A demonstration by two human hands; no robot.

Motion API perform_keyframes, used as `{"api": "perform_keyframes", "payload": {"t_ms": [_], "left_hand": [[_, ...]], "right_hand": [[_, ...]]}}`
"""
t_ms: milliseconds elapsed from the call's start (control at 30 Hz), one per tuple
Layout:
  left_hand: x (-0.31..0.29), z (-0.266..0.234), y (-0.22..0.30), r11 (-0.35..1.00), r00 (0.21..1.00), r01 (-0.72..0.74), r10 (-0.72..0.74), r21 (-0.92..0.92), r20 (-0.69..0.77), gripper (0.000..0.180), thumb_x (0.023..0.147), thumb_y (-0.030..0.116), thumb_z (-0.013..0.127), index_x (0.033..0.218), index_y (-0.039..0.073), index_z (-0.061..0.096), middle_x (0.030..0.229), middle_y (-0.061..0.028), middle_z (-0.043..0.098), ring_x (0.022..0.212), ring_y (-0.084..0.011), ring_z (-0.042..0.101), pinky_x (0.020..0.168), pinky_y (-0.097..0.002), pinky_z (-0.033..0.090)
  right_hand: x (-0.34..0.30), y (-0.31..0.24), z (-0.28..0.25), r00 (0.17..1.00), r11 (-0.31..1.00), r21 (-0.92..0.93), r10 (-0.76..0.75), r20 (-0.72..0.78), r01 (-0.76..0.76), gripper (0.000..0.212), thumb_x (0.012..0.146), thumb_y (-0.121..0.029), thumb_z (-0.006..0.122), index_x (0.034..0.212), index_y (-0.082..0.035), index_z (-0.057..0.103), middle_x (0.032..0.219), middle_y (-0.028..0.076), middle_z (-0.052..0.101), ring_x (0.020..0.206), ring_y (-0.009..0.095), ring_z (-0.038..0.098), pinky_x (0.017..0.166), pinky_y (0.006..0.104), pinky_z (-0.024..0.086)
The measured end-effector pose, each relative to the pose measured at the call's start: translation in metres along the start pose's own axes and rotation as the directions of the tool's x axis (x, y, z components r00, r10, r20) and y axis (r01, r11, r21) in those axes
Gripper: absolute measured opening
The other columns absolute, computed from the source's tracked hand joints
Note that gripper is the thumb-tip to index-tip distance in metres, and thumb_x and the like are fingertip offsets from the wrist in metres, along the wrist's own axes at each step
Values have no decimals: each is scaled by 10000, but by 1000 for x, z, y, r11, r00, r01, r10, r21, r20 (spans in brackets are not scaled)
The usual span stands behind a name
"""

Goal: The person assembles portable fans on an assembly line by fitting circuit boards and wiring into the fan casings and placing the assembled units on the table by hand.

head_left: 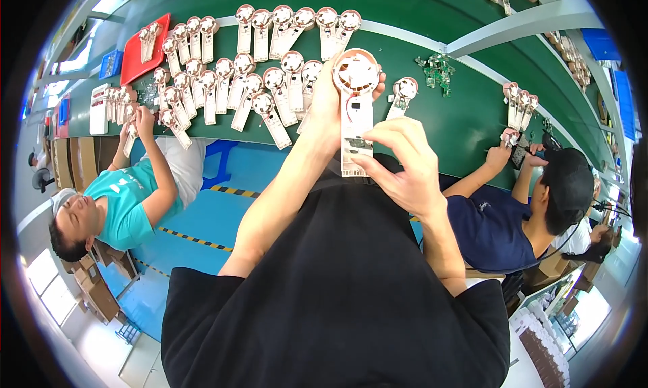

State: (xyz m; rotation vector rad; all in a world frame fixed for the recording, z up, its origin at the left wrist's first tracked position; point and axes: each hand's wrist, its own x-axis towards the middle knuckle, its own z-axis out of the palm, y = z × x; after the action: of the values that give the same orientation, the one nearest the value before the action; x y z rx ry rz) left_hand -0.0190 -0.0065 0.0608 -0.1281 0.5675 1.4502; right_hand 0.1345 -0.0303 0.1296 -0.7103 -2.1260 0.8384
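The hand fan shell (356, 108) is white plastic, with a round head at the far end and a long flat handle. It is held up above the green belt (466, 118), in the middle of the view. The left hand (331, 94) grips the round head from the left side. The right hand (403, 164) pinches the near end of the handle with its fingertips. Many more fan shells (250, 91) lie in rows on the belt to the left, and one (403, 94) lies just right of the held one. A red tray (143, 50) sits far left. Small green circuit boards (437, 69) lie to the right. A person in a teal shirt (125, 202) works on the left, and a person in a dark shirt (493, 226) on the right.
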Motion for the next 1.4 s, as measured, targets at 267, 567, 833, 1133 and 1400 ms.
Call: {"api": "perform_keyframes", "payload": {"t_ms": [267, 567, 833, 1133, 1400], "left_hand": [[-1, 8, 2, 997, 999, -44, 45, 60, -19, 427, 1004, 387, 373, 1011, 18, 589, 897, -140, 667, 811, -260, 669, 698, -362, 581], [-4, 14, 0, 985, 999, -36, 41, 167, -27, 419, 998, 340, 376, 1071, -7, 598, 914, -140, 670, 801, -240, 668, 702, -336, 587], [-7, 16, -2, 986, 1000, 5, -5, 168, -5, 421, 990, 348, 389, 1070, -4, 605, 909, -135, 669, 790, -235, 661, 696, -335, 577], [-4, 15, -2, 983, 1000, 1, 0, 182, -7, 440, 1009, 408, 377, 1036, 26, 595, 911, -122, 676, 804, -244, 671, 706, -368, 587], [-11, 14, -5, 982, 999, 7, 1, 186, -45, 436, 996, 374, 389, 1079, 4, 604, 916, -131, 674, 786, -237, 666, 693, -340, 579]], "right_hand": [[-11, -9, -7, 972, 971, -49, 234, 32, -233, 426, 714, -30, 790, 1110, -36, 634, 935, 80, 608, 922, 253, 595, 841, 345, 474], [-8, -3, -8, 972, 961, -197, 216, 96, -195, 241, 798, -30, 715, 1033, -35, 660, 921, 82, 602, 891, 223, 585, 789, 332, 479], [-1, 11, -2, 940, 940, 106, 334, -75, -325, 138, 801, 10, 709, 934, 7, 672, 824, 81, 625, 707, 156, 580, 661, 269, 480], [-6, -4, -3, 973, 966, -184, 203, 110, -180, 293, 759, -66, 762, 1025, -15, 650, 924, 101, 543, 885, 256, 548, 785, 342, 461], [-1, 1, -3, 902, 912, 140, 404, -154, -384, 86, 831, -35, 696, 846, 47, 674, 666, 85, 532, 589, 179, 525, 592, 285, 443]]}}
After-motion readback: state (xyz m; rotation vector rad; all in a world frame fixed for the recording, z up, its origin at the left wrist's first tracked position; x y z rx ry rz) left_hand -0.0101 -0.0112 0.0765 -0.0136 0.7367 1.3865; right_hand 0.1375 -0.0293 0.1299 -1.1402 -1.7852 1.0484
